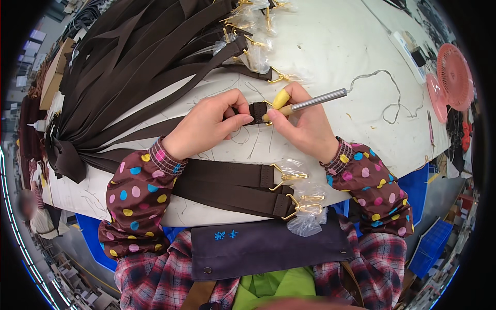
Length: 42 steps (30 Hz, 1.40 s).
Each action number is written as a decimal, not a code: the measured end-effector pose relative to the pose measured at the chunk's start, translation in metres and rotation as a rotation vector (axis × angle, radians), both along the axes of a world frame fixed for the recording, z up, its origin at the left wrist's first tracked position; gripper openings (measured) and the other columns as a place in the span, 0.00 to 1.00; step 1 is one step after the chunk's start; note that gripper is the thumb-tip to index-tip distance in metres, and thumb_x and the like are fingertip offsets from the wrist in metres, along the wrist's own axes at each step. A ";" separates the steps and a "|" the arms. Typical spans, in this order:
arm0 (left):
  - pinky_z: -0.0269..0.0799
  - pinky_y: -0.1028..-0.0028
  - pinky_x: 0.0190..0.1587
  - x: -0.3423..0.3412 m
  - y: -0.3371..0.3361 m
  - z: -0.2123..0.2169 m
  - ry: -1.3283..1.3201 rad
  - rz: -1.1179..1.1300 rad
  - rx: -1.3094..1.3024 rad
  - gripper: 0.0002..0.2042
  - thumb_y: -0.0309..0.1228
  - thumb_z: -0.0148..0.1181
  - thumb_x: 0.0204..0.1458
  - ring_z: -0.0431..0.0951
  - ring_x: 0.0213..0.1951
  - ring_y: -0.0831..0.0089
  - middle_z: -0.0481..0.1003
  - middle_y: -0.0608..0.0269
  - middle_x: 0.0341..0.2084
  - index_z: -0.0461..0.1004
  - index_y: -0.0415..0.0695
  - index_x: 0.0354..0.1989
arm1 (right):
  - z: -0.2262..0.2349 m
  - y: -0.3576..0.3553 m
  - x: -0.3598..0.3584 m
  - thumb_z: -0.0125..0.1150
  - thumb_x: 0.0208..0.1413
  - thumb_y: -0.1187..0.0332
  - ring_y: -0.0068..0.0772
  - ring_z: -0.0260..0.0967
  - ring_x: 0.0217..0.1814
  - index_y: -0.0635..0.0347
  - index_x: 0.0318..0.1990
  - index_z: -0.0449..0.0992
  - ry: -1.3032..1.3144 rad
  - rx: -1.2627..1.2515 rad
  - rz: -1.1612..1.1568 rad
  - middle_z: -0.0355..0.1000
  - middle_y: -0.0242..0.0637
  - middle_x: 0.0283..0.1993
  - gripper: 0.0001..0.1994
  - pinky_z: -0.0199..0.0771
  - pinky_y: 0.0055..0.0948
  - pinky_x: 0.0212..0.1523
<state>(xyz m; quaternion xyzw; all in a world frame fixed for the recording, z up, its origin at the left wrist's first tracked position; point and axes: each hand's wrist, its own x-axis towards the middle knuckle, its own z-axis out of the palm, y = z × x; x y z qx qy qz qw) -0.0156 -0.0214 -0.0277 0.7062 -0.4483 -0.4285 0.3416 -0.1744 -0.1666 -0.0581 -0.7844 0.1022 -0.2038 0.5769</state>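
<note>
My left hand [204, 124] pinches a dark brown webbing strap [257, 112] close to its stitched end, at the middle of the table. Part of a gold metal fitting shows at that end, mostly hidden by my fingers. In my right hand [310, 134] is a corded, pen-shaped tool [320, 99] with a silver barrel, like a soldering iron. Its tan end points left at the strap's end. A yellow finger cover [281, 99] sits on one right fingertip. Loose thread ends lie around the strap.
Many brown straps [119, 67] fan out from a knot [70, 159] at left. Nearer me, two straps end in gold hooks [297, 206] with clear plastic wrap. At right stand a pink fan [454, 77] and a white power strip [408, 56]; a grey cord [390, 77] curls across the table.
</note>
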 end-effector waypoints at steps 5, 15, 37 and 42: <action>0.68 0.84 0.24 -0.001 0.000 0.001 -0.018 0.003 0.010 0.05 0.26 0.57 0.56 0.68 0.24 0.86 0.68 0.71 0.23 0.67 0.39 0.34 | -0.003 0.001 0.001 0.62 0.51 0.72 0.19 0.65 0.26 0.62 0.35 0.64 -0.009 0.022 -0.001 0.69 0.31 0.26 0.11 0.66 0.20 0.27; 0.68 0.83 0.23 0.000 -0.001 0.002 -0.034 -0.005 0.014 0.06 0.27 0.57 0.56 0.68 0.24 0.87 0.69 0.71 0.23 0.67 0.40 0.34 | -0.004 0.001 0.003 0.63 0.50 0.71 0.19 0.64 0.24 0.61 0.34 0.65 -0.015 -0.003 0.002 0.68 0.31 0.25 0.11 0.65 0.20 0.26; 0.70 0.75 0.27 0.001 -0.027 0.000 -0.203 -0.012 -0.101 0.08 0.29 0.59 0.54 0.73 0.26 0.75 0.71 0.65 0.24 0.67 0.41 0.36 | 0.000 -0.008 0.005 0.60 0.53 0.71 0.15 0.63 0.24 0.61 0.33 0.65 -0.119 0.079 -0.193 0.68 0.30 0.24 0.09 0.62 0.18 0.23; 0.72 0.82 0.23 0.006 -0.021 -0.013 0.130 0.146 -0.085 0.07 0.31 0.54 0.59 0.72 0.25 0.86 0.70 0.69 0.25 0.65 0.41 0.35 | 0.002 -0.007 0.007 0.61 0.54 0.69 0.16 0.65 0.24 0.62 0.35 0.65 0.001 0.076 -0.132 0.69 0.31 0.24 0.10 0.65 0.20 0.24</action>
